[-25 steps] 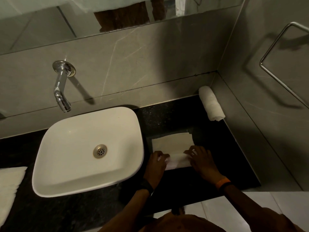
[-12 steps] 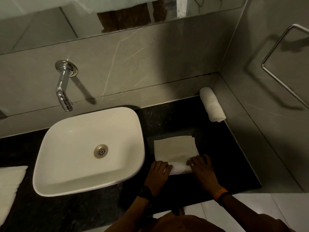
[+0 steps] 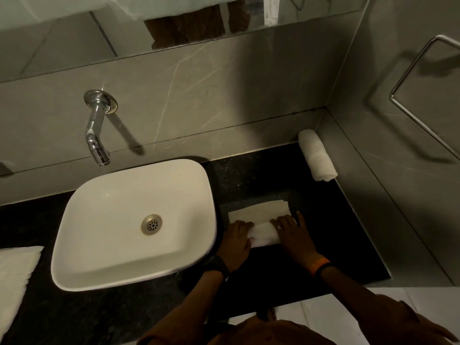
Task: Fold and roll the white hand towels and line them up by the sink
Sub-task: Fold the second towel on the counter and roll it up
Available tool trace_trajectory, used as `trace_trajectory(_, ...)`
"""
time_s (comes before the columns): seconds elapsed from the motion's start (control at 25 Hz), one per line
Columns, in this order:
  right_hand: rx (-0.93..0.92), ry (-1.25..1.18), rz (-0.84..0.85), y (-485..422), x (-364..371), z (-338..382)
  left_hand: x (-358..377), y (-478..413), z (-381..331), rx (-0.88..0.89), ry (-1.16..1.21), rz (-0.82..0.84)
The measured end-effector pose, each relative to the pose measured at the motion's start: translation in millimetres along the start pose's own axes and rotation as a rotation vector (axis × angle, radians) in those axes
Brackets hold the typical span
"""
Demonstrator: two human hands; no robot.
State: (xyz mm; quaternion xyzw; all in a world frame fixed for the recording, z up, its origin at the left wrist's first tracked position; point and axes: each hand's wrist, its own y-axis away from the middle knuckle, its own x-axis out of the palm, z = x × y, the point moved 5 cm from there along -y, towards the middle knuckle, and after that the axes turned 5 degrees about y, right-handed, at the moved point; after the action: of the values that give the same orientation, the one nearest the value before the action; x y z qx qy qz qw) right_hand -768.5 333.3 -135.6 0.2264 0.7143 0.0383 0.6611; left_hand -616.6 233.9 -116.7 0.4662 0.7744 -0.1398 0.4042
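Observation:
A folded white hand towel (image 3: 261, 211) lies on the black counter (image 3: 249, 175) right of the white sink (image 3: 134, 220). Its near end is wound into a thick roll (image 3: 264, 234). My left hand (image 3: 235, 241) presses on the roll's left end and my right hand (image 3: 293, 235) on its right end, fingers curled over it. Only a short flat strip of the towel shows beyond the roll. A finished rolled towel (image 3: 316, 155) lies in the back right corner against the side wall.
A stack of flat white towels (image 3: 15, 277) sits on the counter at the far left edge. A chrome spout (image 3: 95, 135) juts from the back wall above the sink. A metal towel rail (image 3: 423, 95) hangs on the right wall.
Both hands have pushed the roll away from me over the flat towel. The roll has grown thicker and the flat part shorter.

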Motion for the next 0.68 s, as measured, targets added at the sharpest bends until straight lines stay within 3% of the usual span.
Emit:
trace_trajectory(0.08, 0.003, -0.017, -0.022, -7, -8, -2, 14, 3, -5, 0.022, -0.288, 0.071)
trace_trajectory(0.16, -0.006, -0.045, -0.016, -12, -17, -1, 27, 2, -5, -0.004, -0.408, 0.185)
trace_trajectory(0.4, -0.158, -0.026, -0.051, -6, -15, 13, 13, -13, -5, -0.239, -0.092, 0.286)
trace_trajectory(0.52, -0.131, -0.031, -0.047, -20, -29, 13, 8, -7, -18, -0.156, -0.225, 0.102)
trace_trajectory(0.68, -0.078, -0.093, -0.068, -35, -46, 12, 9, -8, -14, -0.153, -0.124, -0.005)
